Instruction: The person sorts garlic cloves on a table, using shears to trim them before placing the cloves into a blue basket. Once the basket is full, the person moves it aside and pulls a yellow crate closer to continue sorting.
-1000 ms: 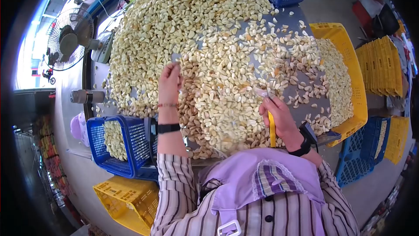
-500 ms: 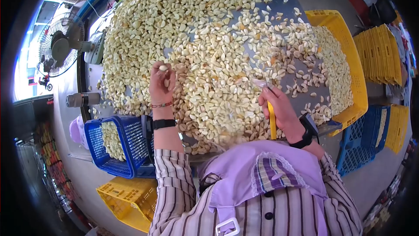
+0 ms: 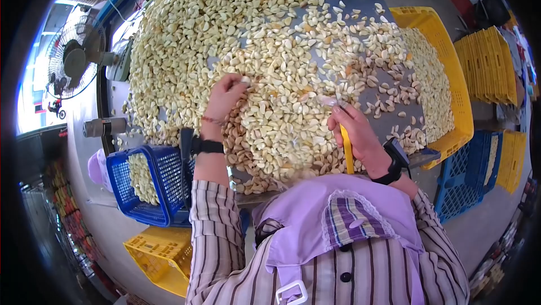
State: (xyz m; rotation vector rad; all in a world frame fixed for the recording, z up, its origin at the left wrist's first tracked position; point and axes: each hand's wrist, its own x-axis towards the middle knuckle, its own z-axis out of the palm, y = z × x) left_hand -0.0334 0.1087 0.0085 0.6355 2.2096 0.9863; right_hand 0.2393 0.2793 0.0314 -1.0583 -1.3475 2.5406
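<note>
Between the two hands: a spread of garlic cloves [image 3: 282, 122], loosely layered, parts the left hand [image 3: 224, 101] from the right hand [image 3: 360, 136].
Left fingertips: narrowed, pinching one pale clove [image 3: 245, 81]; its long axis is too small to tell.
Right grip: closed round a yellow-handled tool [image 3: 346, 150]; the handle points down toward the person's body, and a thin dark end rises past the fingers.
Held clove to tool: the clove lies left of the tool's dark end and slightly farther from the body, well apart from it; the left hand has it, the right is farther off.
Pale piece by the right fingers: translucent and blurred; I cannot tell whether it is clove or peel.
Cloves: smooth, curved, cream-coloured; browner ones lie by the left wrist.
Table: flat, dull grey surface [image 3: 366, 7], showing through gaps in the cloves.
Yellow crate at the right: perforated plastic wall [image 3: 465, 110], heaped cloves inside.
Blue basket at the left: lattice plastic [image 3: 169, 178], also holding cloves.
</note>
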